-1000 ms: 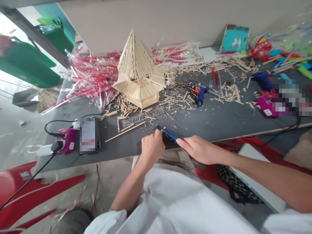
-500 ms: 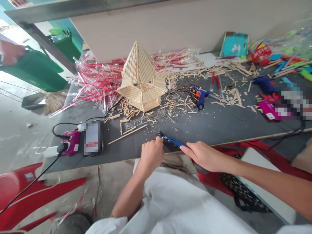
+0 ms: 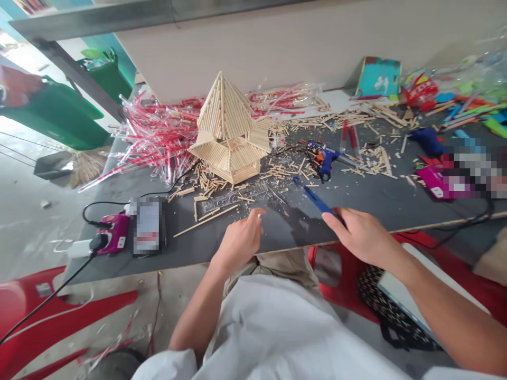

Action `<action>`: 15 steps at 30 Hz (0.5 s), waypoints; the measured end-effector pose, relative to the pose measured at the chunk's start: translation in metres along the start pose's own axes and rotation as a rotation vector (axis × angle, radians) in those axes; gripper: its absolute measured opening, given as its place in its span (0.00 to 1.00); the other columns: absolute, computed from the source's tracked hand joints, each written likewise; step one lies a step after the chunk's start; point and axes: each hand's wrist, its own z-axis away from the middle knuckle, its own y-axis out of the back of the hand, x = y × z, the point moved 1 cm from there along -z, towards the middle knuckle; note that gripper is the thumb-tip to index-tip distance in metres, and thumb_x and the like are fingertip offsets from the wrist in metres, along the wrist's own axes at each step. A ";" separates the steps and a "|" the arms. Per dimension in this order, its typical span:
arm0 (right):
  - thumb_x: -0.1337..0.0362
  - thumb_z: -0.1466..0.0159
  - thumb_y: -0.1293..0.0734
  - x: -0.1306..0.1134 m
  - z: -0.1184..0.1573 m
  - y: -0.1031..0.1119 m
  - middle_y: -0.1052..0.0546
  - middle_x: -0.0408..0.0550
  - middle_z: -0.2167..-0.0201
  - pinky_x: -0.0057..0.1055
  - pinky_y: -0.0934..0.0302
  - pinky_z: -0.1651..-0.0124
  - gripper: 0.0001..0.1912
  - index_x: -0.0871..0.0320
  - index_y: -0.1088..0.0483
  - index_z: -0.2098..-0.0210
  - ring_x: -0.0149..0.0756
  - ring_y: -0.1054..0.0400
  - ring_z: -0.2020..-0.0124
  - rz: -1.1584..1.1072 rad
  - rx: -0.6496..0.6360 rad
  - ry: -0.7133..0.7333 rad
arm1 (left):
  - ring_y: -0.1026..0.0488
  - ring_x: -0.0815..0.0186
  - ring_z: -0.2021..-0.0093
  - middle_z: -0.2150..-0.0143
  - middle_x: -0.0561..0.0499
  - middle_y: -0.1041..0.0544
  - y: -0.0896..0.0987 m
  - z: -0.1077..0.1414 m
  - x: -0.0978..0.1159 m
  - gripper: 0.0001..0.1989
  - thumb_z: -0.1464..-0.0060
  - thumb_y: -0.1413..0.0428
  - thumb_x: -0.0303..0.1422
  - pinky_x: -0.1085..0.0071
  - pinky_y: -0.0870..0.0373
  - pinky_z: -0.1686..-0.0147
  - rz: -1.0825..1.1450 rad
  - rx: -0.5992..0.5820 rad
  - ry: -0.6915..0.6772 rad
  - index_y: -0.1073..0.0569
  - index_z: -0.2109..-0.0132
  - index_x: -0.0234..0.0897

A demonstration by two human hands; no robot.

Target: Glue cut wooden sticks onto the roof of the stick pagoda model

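Observation:
Near the table's front edge, my left hand (image 3: 240,237) is closed in a pinch. A small pale tip, apparently a short wooden stick piece (image 3: 259,215), shows at its fingertips; the rest is hidden. To the right, my right hand (image 3: 362,232) is wrapped round a slim blue cutter (image 3: 315,199), whose dark head points up and left, above the table and apart from my left hand. Behind my hands stands a pagoda-like model house (image 3: 229,132) built of wooden sticks. A clear ruler (image 3: 233,198) and a few long sticks (image 3: 206,220) lie in front of it.
Red-and-clear plastic wrappers (image 3: 154,137) heap behind and left of the model. A blue glue gun (image 3: 325,161) lies among cut sticks. The phone (image 3: 148,227) and a purple power adapter (image 3: 113,232) are at left, with cables. Another purple adapter (image 3: 439,179) sits right.
My right hand has moved right and away with the blue cutter, whose head was beside my left fingers. My left hand has shifted slightly left and turned, showing the pale tip.

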 end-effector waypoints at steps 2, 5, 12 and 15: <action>0.45 0.25 0.47 0.006 -0.004 -0.007 0.22 0.54 0.63 0.38 0.44 0.62 0.25 0.57 0.31 0.59 0.49 0.26 0.61 0.210 0.180 -0.038 | 0.21 0.60 0.60 0.55 0.45 0.19 0.007 -0.021 0.004 0.13 0.28 0.60 0.31 0.66 0.31 0.59 -0.060 0.036 -0.063 0.35 0.44 0.38; 0.45 0.25 0.46 0.009 -0.009 -0.024 0.24 0.59 0.60 0.40 0.39 0.58 0.28 0.64 0.30 0.51 0.54 0.27 0.57 0.395 0.336 -0.008 | 0.21 0.57 0.60 0.57 0.42 0.20 0.017 -0.061 0.013 0.13 0.30 0.59 0.29 0.64 0.30 0.59 -0.214 0.090 -0.094 0.33 0.46 0.35; 0.47 0.26 0.42 0.020 -0.018 -0.059 0.29 0.71 0.43 0.52 0.39 0.39 0.37 0.75 0.38 0.35 0.63 0.34 0.43 0.405 0.463 0.043 | 0.19 0.56 0.58 0.55 0.41 0.19 0.018 -0.146 0.026 0.20 0.31 0.57 0.23 0.64 0.28 0.56 -0.454 0.048 -0.101 0.34 0.36 0.36; 0.47 0.27 0.41 0.025 -0.019 -0.062 0.30 0.72 0.40 0.55 0.42 0.34 0.37 0.75 0.39 0.33 0.63 0.37 0.39 0.338 0.481 0.063 | 0.20 0.56 0.52 0.49 0.40 0.20 0.012 -0.166 0.027 0.24 0.31 0.58 0.22 0.64 0.28 0.52 -0.470 0.058 -0.075 0.35 0.33 0.40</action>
